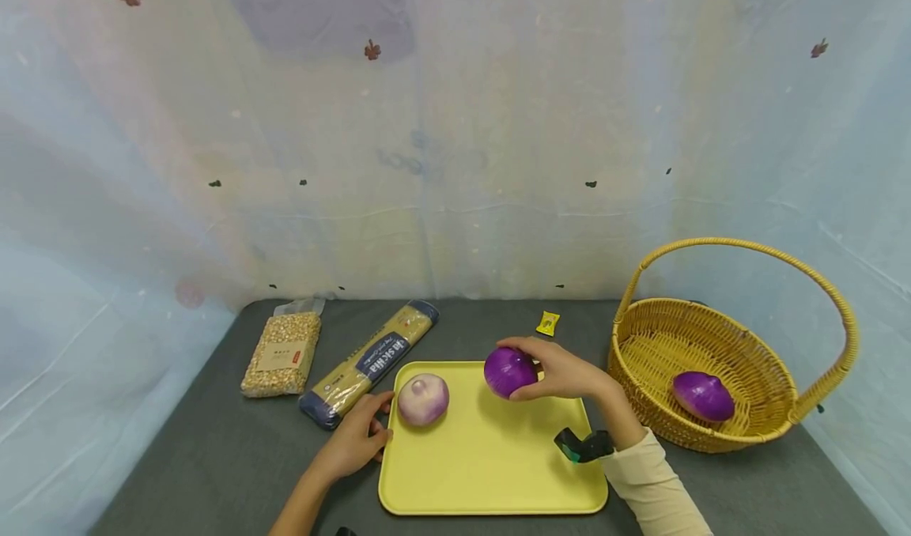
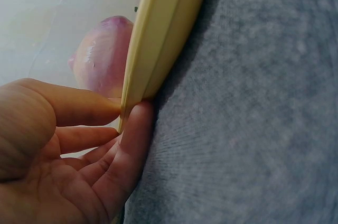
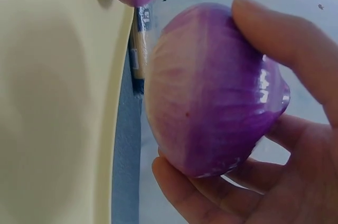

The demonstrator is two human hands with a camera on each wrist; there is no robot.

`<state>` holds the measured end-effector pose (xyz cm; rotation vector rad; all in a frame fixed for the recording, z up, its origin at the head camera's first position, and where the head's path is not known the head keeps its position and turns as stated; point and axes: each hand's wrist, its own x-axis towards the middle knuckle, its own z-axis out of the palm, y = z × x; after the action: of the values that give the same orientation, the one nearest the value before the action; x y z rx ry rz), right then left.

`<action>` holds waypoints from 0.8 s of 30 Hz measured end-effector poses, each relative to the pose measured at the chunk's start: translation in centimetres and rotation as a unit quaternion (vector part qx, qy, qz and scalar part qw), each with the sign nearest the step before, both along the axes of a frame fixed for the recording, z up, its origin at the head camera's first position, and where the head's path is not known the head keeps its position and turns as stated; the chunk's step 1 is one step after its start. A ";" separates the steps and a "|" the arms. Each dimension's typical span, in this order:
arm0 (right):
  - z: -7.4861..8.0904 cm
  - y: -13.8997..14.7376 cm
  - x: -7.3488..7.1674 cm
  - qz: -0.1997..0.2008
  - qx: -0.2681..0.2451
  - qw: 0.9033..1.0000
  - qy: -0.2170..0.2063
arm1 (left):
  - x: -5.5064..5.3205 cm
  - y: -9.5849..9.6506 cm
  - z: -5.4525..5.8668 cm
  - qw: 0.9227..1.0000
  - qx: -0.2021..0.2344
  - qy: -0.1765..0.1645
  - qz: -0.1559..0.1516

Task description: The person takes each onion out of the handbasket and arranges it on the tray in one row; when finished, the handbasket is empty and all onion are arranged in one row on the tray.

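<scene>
Dark grey tabletop (image 1: 213,473) spreads beneath everything, and the yellow tray (image 1: 491,481) on it is my landmark. Nearest, at the tray's left edge, my left hand (image 1: 352,437) pinches the rim between thumb and fingers. A little farther off, over the tray's far right part, my right hand (image 1: 565,370) is clasped round a purple onion (image 1: 508,372) — thumb on one side, fingers curled about the other. That onion hangs above the tray, apart from it, its nub pointing back toward my palm and its pale side facing away. What counts is tray below, onion above, my right hand on it and my left off at the tray's opposite edge. Inside the tray's far left corner sits a paler onion (image 1: 423,400), near my left fingertips. Right of the tray stands a wicker basket (image 1: 658,413) with another purple onion (image 1: 703,396) in it. Left of the tray, a pasta packet (image 1: 370,362) lies slantwise, a bag of kernels (image 1: 281,354) farther left. Past the tray's far edge lies a small yellow sachet (image 1: 548,323) — and behind everything hangs a pale sheet (image 1: 463,164).
</scene>
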<state>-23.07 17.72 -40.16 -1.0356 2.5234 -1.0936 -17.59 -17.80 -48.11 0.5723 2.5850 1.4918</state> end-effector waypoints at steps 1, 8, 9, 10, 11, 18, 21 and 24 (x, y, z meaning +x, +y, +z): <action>-0.1 -0.1 0.0 0.000 0.003 1.000 0.002 | 0.0 0.0 0.0 1.000 0.002 0.001 0.000; -1.0 -0.9 -0.2 0.004 0.027 0.999 0.021 | -0.1 0.0 -0.1 1.000 0.009 -0.001 -0.002; -1.1 -1.0 -0.2 0.005 0.028 0.999 0.023 | -0.1 0.0 -0.1 1.000 0.009 -0.004 -0.002; -1.3 -1.1 -0.2 0.006 0.028 0.999 0.024 | -0.1 0.0 -0.1 1.000 0.007 -0.006 -0.002; -1.4 -1.2 -0.3 0.006 0.029 0.999 0.024 | -0.1 0.0 -0.1 1.000 0.007 -0.008 -0.003; -2.1 -1.6 -0.3 0.007 0.036 0.999 0.031 | -0.1 0.0 0.0 1.000 0.006 -0.011 -0.006; -2.2 -1.8 -0.2 0.008 0.042 0.999 0.032 | -0.1 0.0 0.1 1.000 0.004 -0.010 -0.006; -2.4 -2.0 -0.2 0.009 0.045 0.998 0.035 | -0.1 0.0 0.0 1.000 0.004 -0.009 -0.005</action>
<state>-23.29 15.69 -42.56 -1.0872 2.5859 -0.9448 -17.67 -17.82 -48.06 0.5693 2.5596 1.4971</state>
